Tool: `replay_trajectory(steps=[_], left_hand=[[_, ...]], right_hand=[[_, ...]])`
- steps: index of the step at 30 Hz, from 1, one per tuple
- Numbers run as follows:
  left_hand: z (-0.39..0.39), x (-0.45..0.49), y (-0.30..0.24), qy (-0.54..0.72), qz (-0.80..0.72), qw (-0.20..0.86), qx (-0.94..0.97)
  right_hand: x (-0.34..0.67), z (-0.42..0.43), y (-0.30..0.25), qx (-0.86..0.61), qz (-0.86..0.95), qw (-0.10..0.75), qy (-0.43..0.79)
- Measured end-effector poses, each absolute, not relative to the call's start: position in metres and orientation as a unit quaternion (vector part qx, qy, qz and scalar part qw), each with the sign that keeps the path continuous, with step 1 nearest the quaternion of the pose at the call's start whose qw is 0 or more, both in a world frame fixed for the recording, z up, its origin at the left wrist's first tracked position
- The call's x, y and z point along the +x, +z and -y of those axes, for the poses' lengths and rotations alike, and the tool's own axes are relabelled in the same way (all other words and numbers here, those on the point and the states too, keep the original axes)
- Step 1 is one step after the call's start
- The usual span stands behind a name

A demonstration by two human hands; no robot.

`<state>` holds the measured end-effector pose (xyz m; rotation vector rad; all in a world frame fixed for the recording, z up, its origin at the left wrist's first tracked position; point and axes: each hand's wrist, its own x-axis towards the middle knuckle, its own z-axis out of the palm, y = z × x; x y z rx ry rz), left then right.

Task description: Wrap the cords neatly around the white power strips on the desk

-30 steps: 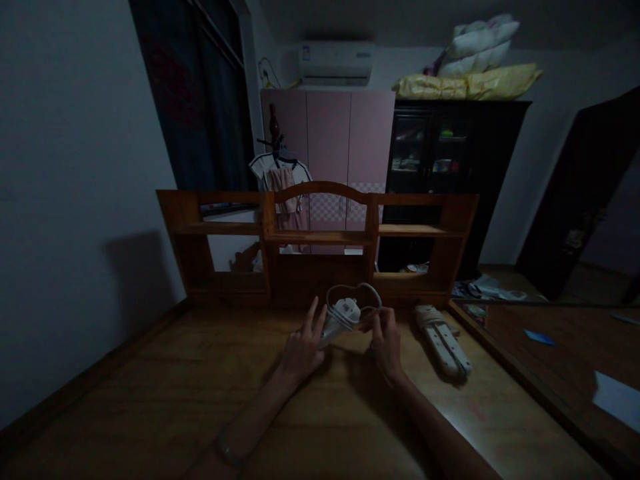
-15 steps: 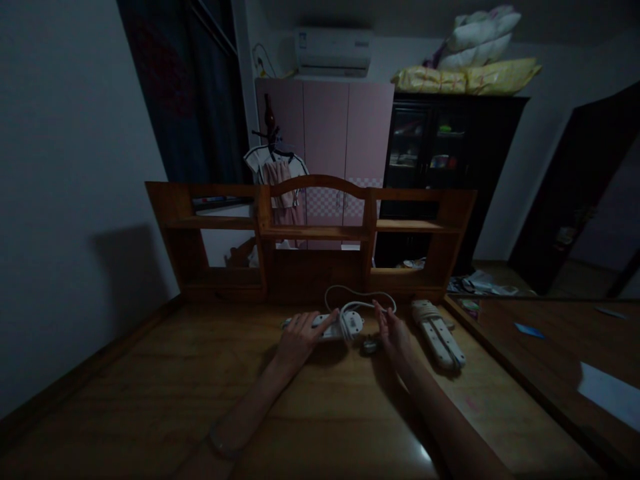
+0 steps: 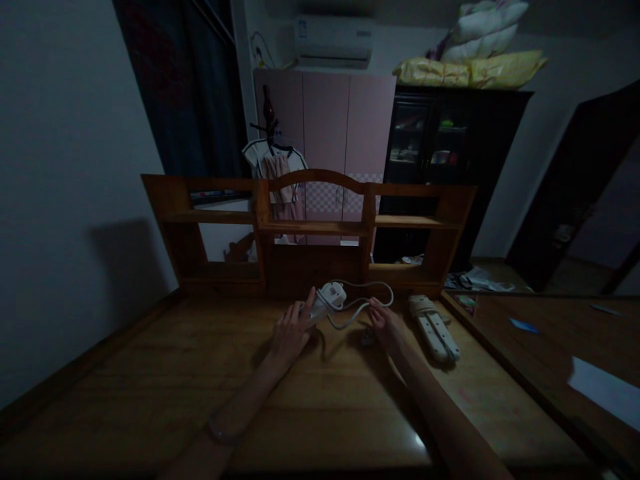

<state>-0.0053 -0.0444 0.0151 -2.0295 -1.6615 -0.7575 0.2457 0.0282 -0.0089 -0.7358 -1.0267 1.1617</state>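
My left hand (image 3: pixel 291 329) grips a white power strip (image 3: pixel 326 298) and tilts its far end up off the wooden desk (image 3: pixel 320 393). The strip's white cord (image 3: pixel 367 296) loops to the right. My right hand (image 3: pixel 384 325) is closed in a pinch on that cord near its dark plug (image 3: pixel 368 337), which lies on the desk by the palm. A second, cream power strip (image 3: pixel 433 328) lies flat just right of my right hand.
A wooden shelf unit (image 3: pixel 310 233) stands along the desk's back edge. A dark table (image 3: pixel 565 360) with papers adjoins on the right. Behind are a pink wardrobe (image 3: pixel 325 147), a dark cabinet (image 3: pixel 440 153) topped with bedding, and a clothes rack (image 3: pixel 273 160).
The white power strip went from held up, to lying flat on the desk, to tilted up again in my left hand. My right hand stayed on the cord beside it.
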Motion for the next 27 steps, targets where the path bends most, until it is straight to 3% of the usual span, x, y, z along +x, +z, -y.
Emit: replay_trajectory(steps=[4, 12, 16, 27], left_hand=[[0.045, -0.005, 0.015, -0.28, 0.592, 0.198, -0.73], [0.051, 0.003, 0.016, -0.278, 0.561, 0.185, -0.758], [0.051, 0.001, 0.017, -0.292, 0.559, 0.171, -0.757], [0.045, -0.003, 0.014, -0.304, 0.527, 0.174, -0.774]], right_hand=[[0.238, -0.013, 0.007, -0.313, 0.47, 0.622, 0.542], [0.217, -0.001, 0.006, -0.365, 0.592, 0.543, 0.471], [0.216, 0.002, 0.005, -0.331, 0.61, 0.511, 0.508], [0.225, -0.009, 0.007, -0.283, 0.475, 0.606, 0.572]])
